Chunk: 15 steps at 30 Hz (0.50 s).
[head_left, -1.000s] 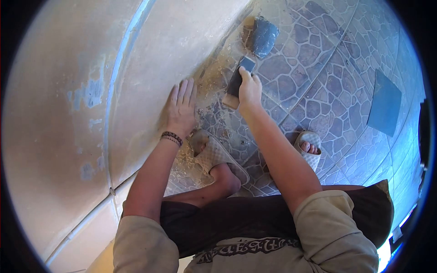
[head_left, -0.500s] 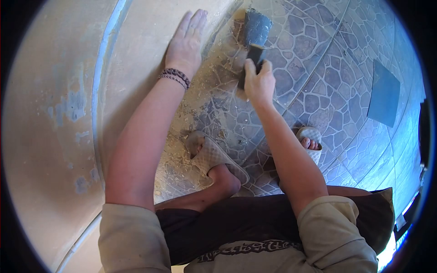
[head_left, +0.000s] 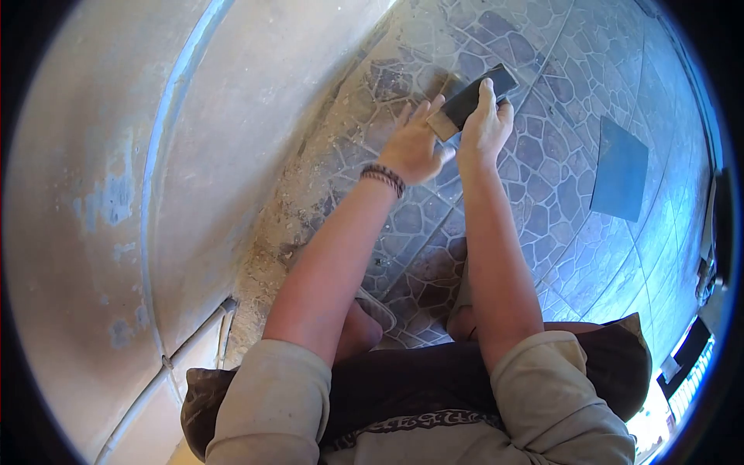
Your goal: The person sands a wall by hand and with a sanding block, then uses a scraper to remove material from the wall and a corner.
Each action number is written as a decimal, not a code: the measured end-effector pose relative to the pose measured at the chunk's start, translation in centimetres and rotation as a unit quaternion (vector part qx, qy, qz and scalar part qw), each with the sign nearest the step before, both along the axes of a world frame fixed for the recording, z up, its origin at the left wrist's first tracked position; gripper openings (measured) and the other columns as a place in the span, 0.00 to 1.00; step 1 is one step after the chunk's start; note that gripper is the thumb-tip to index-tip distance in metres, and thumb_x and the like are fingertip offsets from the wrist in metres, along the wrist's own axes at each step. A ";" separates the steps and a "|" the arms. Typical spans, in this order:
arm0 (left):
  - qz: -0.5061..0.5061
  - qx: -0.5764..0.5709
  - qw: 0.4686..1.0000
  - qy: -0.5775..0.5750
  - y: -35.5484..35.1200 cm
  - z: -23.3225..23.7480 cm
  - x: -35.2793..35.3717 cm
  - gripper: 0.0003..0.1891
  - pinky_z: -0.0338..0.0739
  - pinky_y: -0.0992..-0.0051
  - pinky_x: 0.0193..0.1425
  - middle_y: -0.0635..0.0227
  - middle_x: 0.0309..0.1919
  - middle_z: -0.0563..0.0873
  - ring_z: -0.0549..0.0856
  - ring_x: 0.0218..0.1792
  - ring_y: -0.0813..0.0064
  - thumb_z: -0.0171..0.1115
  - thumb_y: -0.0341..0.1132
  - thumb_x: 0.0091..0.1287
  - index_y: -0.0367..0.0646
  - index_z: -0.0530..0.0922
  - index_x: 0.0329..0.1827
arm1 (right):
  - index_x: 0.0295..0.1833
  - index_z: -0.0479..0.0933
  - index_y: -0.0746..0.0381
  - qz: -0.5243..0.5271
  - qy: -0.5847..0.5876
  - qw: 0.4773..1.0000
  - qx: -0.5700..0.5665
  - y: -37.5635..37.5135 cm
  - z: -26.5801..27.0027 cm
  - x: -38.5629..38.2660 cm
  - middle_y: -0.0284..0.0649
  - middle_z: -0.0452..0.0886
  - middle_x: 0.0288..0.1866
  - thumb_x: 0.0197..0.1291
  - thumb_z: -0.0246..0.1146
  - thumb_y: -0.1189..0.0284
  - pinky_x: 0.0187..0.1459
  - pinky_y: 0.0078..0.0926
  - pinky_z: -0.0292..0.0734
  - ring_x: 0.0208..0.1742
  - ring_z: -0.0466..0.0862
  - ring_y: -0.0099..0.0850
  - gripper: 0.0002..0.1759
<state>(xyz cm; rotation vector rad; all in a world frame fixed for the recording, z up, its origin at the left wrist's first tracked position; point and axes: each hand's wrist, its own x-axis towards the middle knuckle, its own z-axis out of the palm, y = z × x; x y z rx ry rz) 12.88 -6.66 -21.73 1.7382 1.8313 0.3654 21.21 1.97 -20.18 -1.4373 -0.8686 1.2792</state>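
My right hand (head_left: 485, 132) grips a dark rectangular sanding block (head_left: 471, 102), thumb along its upper face and fingers round the far side. A tan, wood-like end (head_left: 442, 125) of the block points down and left. My left hand (head_left: 418, 147), with a braided bracelet at its wrist, has its fingers apart, the fingertips right at that tan end. Both hands are over the stone-patterned floor (head_left: 542, 155), away from the wall (head_left: 256, 101).
A flat blue-grey sheet (head_left: 620, 169) lies on the floor at right. Pale dust and crumbs (head_left: 267, 263) line the foot of the wall. A light blue seam (head_left: 167, 116) runs down the wall, beside a patchy grey area (head_left: 112, 200). My knees are bent below my arms.
My left hand has left the wall and moved right to the block. My right hand has shifted up and right, turning the block. The grey tapered object beyond the block no longer shows.
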 end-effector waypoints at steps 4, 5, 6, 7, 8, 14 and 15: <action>0.149 0.095 0.983 0.058 -3.8 -2.5 -0.9 0.42 0.40 0.56 0.81 0.49 0.76 0.56 0.52 0.78 0.53 0.61 0.45 0.65 0.38 0.52 0.78 | 0.43 0.74 0.69 -0.031 0.010 0.999 -0.029 0.0 -0.5 -0.6 0.38 0.79 0.36 0.65 0.62 0.61 0.41 0.27 0.73 0.36 0.76 0.26 0.19; 0.134 0.068 0.984 0.093 -4.8 -2.2 -2.4 0.43 0.39 0.56 0.81 0.48 0.77 0.54 0.51 0.78 0.53 0.62 0.45 0.65 0.38 0.51 0.78 | 0.44 0.74 0.69 -0.018 -0.029 0.998 -0.051 0.0 -1.3 -0.7 0.40 0.79 0.36 0.65 0.62 0.61 0.41 0.29 0.73 0.37 0.77 0.28 0.19; 0.119 0.042 0.984 0.127 -5.7 -1.7 -4.2 0.44 0.39 0.56 0.81 0.48 0.77 0.52 0.49 0.79 0.52 0.63 0.46 0.64 0.38 0.50 0.78 | 0.45 0.74 0.69 -0.024 0.012 0.997 -0.069 -0.7 -0.3 -1.5 0.44 0.80 0.37 0.64 0.61 0.60 0.44 0.33 0.74 0.38 0.78 0.32 0.20; 0.101 0.009 0.984 0.145 -6.5 -0.9 -5.7 0.45 0.38 0.57 0.81 0.48 0.77 0.51 0.48 0.79 0.53 0.63 0.46 0.64 0.38 0.49 0.78 | 0.46 0.74 0.69 -0.004 -0.013 0.998 -0.058 -1.6 -0.8 -2.2 0.46 0.80 0.38 0.64 0.60 0.60 0.46 0.34 0.74 0.39 0.78 0.35 0.20; 0.084 -0.026 0.983 0.162 -7.1 0.1 -7.2 0.46 0.38 0.57 0.81 0.49 0.78 0.50 0.47 0.79 0.54 0.64 0.47 0.63 0.38 0.48 0.79 | 0.48 0.74 0.69 0.017 -0.038 0.998 -0.047 -2.5 -1.5 -2.9 0.48 0.81 0.38 0.64 0.60 0.60 0.47 0.36 0.74 0.40 0.79 0.37 0.21; 0.002 -0.103 0.964 0.247 -6.3 -1.0 -10.3 0.60 0.36 0.55 0.81 0.45 0.78 0.42 0.43 0.79 0.49 0.68 0.56 0.55 0.38 0.37 0.79 | 0.53 0.75 0.68 0.169 -0.046 0.978 -0.115 -7.3 0.4 -7.8 0.48 0.83 0.43 0.66 0.58 0.61 0.49 0.31 0.74 0.44 0.81 0.34 0.21; -0.003 -0.095 0.958 0.270 -6.0 -2.3 -10.4 0.61 0.36 0.54 0.81 0.43 0.78 0.41 0.42 0.79 0.48 0.68 0.57 0.54 0.39 0.36 0.79 | 0.60 0.73 0.68 0.174 -0.043 0.977 -0.118 -6.9 -0.2 -8.5 0.53 0.83 0.46 0.67 0.57 0.62 0.52 0.34 0.74 0.48 0.83 0.41 0.23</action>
